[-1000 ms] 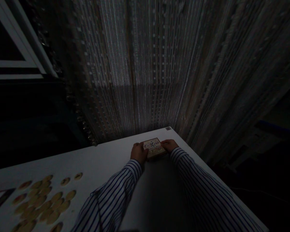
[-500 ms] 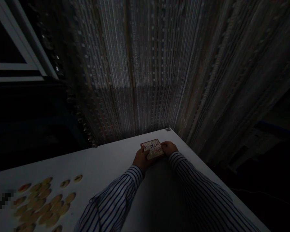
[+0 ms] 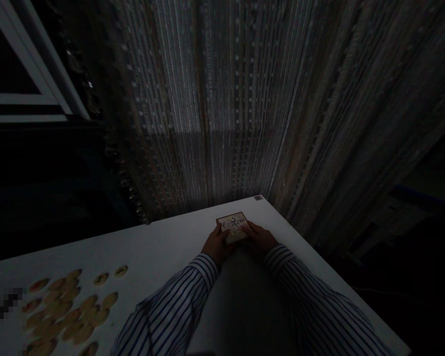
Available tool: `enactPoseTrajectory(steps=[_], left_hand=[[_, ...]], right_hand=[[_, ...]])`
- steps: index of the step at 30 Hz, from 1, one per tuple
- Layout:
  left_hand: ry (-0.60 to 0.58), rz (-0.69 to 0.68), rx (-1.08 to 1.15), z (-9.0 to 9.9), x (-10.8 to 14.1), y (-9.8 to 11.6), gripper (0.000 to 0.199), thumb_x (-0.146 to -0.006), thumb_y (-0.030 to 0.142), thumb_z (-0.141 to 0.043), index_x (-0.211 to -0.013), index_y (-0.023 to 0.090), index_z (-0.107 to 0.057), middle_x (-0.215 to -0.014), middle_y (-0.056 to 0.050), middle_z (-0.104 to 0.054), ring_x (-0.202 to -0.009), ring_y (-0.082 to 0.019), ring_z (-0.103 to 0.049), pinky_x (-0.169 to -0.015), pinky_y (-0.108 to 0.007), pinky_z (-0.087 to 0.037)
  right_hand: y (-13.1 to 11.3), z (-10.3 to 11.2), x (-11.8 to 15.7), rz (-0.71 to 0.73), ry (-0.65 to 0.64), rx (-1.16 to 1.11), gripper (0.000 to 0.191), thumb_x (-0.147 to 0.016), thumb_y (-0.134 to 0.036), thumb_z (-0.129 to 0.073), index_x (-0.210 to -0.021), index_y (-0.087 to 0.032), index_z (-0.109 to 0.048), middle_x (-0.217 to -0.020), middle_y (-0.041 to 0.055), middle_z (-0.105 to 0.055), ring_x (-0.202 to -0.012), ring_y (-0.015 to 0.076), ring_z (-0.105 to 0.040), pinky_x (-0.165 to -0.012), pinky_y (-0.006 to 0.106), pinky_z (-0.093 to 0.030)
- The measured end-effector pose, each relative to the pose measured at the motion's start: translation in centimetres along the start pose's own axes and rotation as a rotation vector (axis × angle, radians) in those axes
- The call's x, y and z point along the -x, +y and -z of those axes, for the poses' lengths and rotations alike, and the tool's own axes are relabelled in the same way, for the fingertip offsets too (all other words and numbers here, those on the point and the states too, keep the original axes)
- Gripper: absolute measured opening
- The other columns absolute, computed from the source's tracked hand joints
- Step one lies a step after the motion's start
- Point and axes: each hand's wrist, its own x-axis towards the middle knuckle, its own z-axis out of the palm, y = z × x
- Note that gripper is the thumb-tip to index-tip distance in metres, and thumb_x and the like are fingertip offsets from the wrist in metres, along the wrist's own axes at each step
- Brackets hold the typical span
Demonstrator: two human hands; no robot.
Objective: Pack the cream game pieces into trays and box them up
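A small flat box [image 3: 237,222] with dark lettering on its pale top is held near the table's far right corner. My left hand [image 3: 215,244] grips its left side, thumb on the top face. On the box's right side, my right hand [image 3: 261,239] holds it with the thumb over the near right corner. The fingers beneath the box are hidden. Several round wooden discs [image 3: 61,309] lie in a loose cluster at the lower left, and two more discs [image 3: 121,271] sit a little apart, bearing dark marks.
The white table [image 3: 163,247] narrows to a far corner with a small dark square label [image 3: 258,198]. Behind it hangs a string curtain [image 3: 215,123]. A pale frame [image 3: 29,101] stands at the upper left. The scene is dim.
My right hand has shifted from the box's upper right corner toward its lower right side, and its thumb now rests on the top face. The left hand keeps its hold.
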Motion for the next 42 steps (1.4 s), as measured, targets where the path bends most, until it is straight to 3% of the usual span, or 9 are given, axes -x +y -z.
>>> enactPoseTrajectory(steps=[15, 20, 25, 30, 37, 42], left_hand=[[-0.009, -0.004, -0.042, -0.3, 0.1, 0.1, 0.051, -0.066, 0.035, -0.058, -0.111, 0.011, -0.051, -0.130, -0.017, -0.032, -0.119, -0.028, -0.033, -0.097, -0.036, -0.033], [-0.043, -0.024, -0.059, -0.8, 0.1, -0.7, 0.056, -0.068, 0.034, -0.056, -0.117, 0.009, -0.045, -0.134, -0.019, -0.026, -0.120, -0.028, -0.032, -0.097, -0.037, -0.032], [-0.017, -0.036, -0.038, -1.3, 0.0, -1.4, 0.044, -0.077, 0.035, -0.044, -0.116, 0.015, -0.046, -0.134, -0.014, -0.028, -0.119, -0.027, -0.033, -0.097, -0.041, -0.033], [-0.001, -0.035, -0.033, -1.5, 0.0, -1.4, 0.042, -0.076, 0.030, -0.047, -0.115, 0.015, -0.047, -0.134, -0.014, -0.028, -0.120, -0.027, -0.032, -0.097, -0.041, -0.033], [0.001, -0.021, -0.040, -0.9, 0.2, -0.9, 0.043, -0.075, 0.036, -0.047, -0.113, 0.016, -0.048, -0.133, -0.013, -0.031, -0.117, -0.026, -0.037, -0.096, -0.039, -0.034], [-0.017, -0.032, -0.053, -0.9, 0.1, -1.1, 0.044, -0.075, 0.035, -0.048, -0.114, 0.015, -0.048, -0.132, -0.014, -0.032, -0.118, -0.025, -0.035, -0.096, -0.038, -0.033]], right_hand=[[1.5, -1.0, -0.4, -0.004, -0.039, -0.020, 0.050, -0.072, -0.036, -0.054, -0.119, -0.022, -0.045, -0.130, 0.0115, -0.037, -0.109, 0.0248, -0.045, -0.084, 0.039, -0.041], [1.0, -1.0, 0.0, -0.015, -0.023, 0.030, 0.048, -0.076, -0.034, -0.049, -0.121, -0.022, -0.043, -0.131, 0.0122, -0.035, -0.109, 0.0251, -0.045, -0.085, 0.040, -0.040], [0.8, -0.4, 0.1, -0.025, -0.068, 0.041, 0.048, -0.077, -0.035, -0.047, -0.122, -0.022, -0.042, -0.132, 0.0132, -0.033, -0.111, 0.0252, -0.043, -0.085, 0.041, -0.039], [0.0, 0.6, -0.2, -0.050, -0.109, 0.070, 0.050, -0.075, -0.037, -0.048, -0.122, -0.021, -0.042, -0.130, 0.0128, -0.037, -0.115, 0.0255, -0.037, -0.088, 0.043, -0.035], [-3.2, 0.4, -2.1, -0.022, -0.104, 0.087, 0.045, -0.083, -0.027, -0.029, -0.126, -0.014, -0.036, -0.133, 0.0103, -0.032, -0.121, 0.0224, -0.028, -0.094, 0.045, -0.026], [-2.7, 0.2, -2.4, -0.050, -0.111, 0.088, 0.045, -0.084, -0.028, -0.028, -0.126, -0.014, -0.035, -0.133, 0.0093, -0.032, -0.123, 0.0214, -0.025, -0.095, 0.044, -0.025]])
